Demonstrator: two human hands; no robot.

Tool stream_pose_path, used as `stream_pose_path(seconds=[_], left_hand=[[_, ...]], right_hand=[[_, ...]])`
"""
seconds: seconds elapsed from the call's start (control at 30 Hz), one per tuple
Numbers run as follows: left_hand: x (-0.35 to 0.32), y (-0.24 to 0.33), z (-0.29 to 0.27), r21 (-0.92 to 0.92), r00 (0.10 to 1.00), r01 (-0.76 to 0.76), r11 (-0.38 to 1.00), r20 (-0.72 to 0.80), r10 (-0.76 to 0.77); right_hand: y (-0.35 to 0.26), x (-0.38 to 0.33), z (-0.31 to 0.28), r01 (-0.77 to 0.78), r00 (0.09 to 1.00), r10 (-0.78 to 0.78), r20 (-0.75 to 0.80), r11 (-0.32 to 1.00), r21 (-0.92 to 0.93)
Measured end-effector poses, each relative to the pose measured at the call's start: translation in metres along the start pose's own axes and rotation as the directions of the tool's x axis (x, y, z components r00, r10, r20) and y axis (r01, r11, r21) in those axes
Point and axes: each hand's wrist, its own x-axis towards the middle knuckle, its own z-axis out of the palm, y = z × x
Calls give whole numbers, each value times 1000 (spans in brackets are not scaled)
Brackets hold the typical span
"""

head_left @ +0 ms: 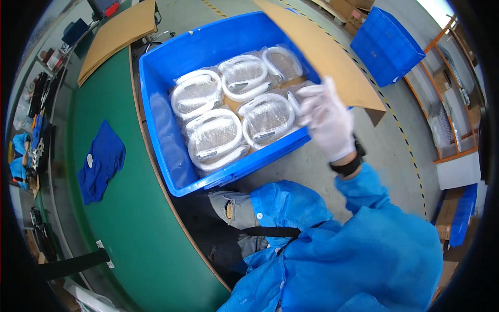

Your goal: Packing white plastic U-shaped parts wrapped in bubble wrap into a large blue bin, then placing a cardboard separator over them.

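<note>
Showing partly spread fingers (313, 92), the white-gloved right hand (326, 117) is at three o'clock on the rectangular blue plastic bin (249, 163); whether it grips anything, I can't tell. Clear-wrapped looped white tubes (244, 97) lie inside, toward nine o'clock.

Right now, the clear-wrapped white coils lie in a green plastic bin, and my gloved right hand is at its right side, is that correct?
Not quite: in the head view, the plastic bin is blue; the tabletop is green. The clear-wrapped white coils do lie in the bin, and your gloved right hand is at its right side.
</note>
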Motion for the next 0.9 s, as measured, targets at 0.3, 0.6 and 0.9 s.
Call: stream_pose_path(seconds=[0.3, 0.6, 0.9], left_hand=[[-93, 87, -1, -230, 965, 178, 957, 230, -124], [-158, 128, 3, -414, 889, 332, 848, 437, -134], [-190, 145, 13, -480, 832, 423, 769, 541, -120]], right_hand=[[101, -56, 112, -524, 754, 361, 549, 834, 171], [141, -144, 141, -693, 355, 540, 763, 700, -173], [96, -151, -121, -739, 668, 611, 424, 478, 475]])
